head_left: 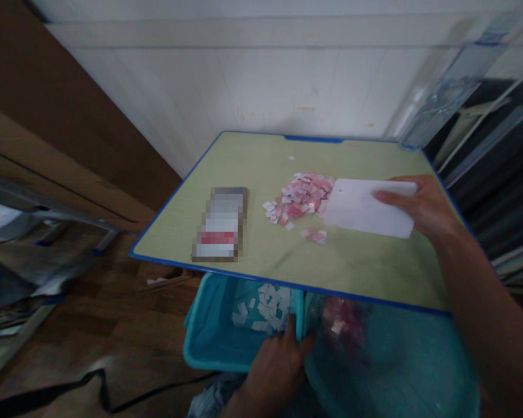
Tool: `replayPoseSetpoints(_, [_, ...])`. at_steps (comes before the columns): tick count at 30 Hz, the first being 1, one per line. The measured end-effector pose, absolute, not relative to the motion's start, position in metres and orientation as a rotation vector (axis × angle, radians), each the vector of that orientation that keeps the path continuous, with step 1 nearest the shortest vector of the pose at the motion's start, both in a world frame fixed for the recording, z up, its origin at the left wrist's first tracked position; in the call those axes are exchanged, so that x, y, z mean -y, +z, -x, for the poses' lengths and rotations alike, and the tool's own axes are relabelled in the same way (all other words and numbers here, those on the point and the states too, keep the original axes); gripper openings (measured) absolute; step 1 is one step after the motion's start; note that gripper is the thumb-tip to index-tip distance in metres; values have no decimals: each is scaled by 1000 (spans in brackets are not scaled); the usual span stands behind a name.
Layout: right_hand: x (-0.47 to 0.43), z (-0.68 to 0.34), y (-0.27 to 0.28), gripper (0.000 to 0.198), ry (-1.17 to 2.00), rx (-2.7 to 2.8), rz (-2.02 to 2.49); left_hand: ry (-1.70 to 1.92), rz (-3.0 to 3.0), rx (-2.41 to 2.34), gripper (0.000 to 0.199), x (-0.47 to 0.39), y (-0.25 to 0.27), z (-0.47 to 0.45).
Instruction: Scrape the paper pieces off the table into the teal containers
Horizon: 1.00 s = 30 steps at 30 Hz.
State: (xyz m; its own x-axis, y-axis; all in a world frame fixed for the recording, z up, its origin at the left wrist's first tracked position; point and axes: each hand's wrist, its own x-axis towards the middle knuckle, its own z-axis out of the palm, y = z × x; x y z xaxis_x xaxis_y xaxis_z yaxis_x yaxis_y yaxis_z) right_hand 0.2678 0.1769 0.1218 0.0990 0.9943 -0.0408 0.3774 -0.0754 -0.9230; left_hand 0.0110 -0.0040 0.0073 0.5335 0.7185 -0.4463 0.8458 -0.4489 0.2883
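Head view: right hand (429,204) closed on one end of a flat white rectangular card with a small corner hole (361,212), thumb on top, fingers mostly hidden underneath. Card lies low over the pale green tabletop with blue edging (253,157), far end touching a loose heap of small pink-and-white flat pieces (307,194). Heap sits mid-table. Small cluster of the same pieces just in front of it, one white piece (292,158) alone behind.

Left hand (279,360) below table edge, partly curled, index finger and thumb apart at the adjoining rims of a teal rectangular plastic basin (192,339) and a wide teal plastic tub (405,360). Can't tell if it's gripping a rim. Basin has white flat pieces (270,305) in it; tub has a blurred pink bundle (342,325).

Also on table: pixelated dark-edged rectangular object (222,223), left of the heap, well apart from the card. Clear plastic bottle (448,96) at back right corner. White wall (157,75) behind, brown wooden panel (70,116) at left, black strap (30,399) lower left.
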Motion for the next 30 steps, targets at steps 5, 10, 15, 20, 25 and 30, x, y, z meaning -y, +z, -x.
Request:
replayPoseSetpoints(5, [-176, -270, 119, 25, 913, 1479, 1547, -377, -2292, -1259, 49, 4, 7, -11])
replayPoseSetpoints(10, [-173, -270, 121, 25, 954, 1510, 1491, -423, -2274, -1273, 56, 4, 7, -11])
replayPoseSetpoints(15, [-173, -271, 124, 25, 924, 1621, 1537, -409, -2290, -1256, 54, 4, 7, -11])
replayPoseSetpoints(20, [-173, -277, 126, 26, 874, 1715, 1527, -433, -2279, -1267, 54, 3, 7, -11])
replayPoseSetpoints(25, [-169, -282, 135, 26, 909, 1830, 1549, -423, -2279, -1257, 51, 3, 9, -11])
replayPoseSetpoints(30, [-168, -263, 126, 30, 1114, 1927, 1435, -439, -2255, -1276, 54, 3, 8, -11])
